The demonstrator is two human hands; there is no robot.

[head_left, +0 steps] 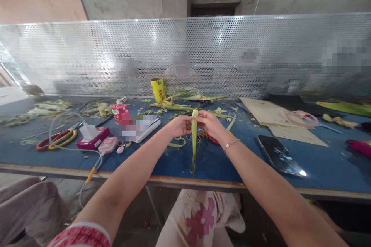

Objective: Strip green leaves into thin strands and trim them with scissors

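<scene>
A pale green leaf strip point(194, 141), like a corn husk, hangs upright between my hands above the table's front half. Its wide top end is pinched by both hands, and the narrow darker tip points down toward me. My left hand point(181, 126) grips its left edge with bent fingers. On the opposite edge my right hand point(211, 124) is closed, thumb and fingertips at the top; a bracelet point(231, 144) circles that wrist. Behind and below the right hand, a red curved handle-like piece point(213, 139) and brown fibres show partly. A loose strip point(177, 144) lies under my left hand.
Leaves point(174, 105) and a yellow can-like roll point(158, 89) lie toward the perforated metal screen point(208, 54). Left are a red drink carton point(121, 115), red and yellow handles point(62, 139), a purple box point(92, 139) and cables. Right are a phone point(279, 155) and cardboard point(269, 114).
</scene>
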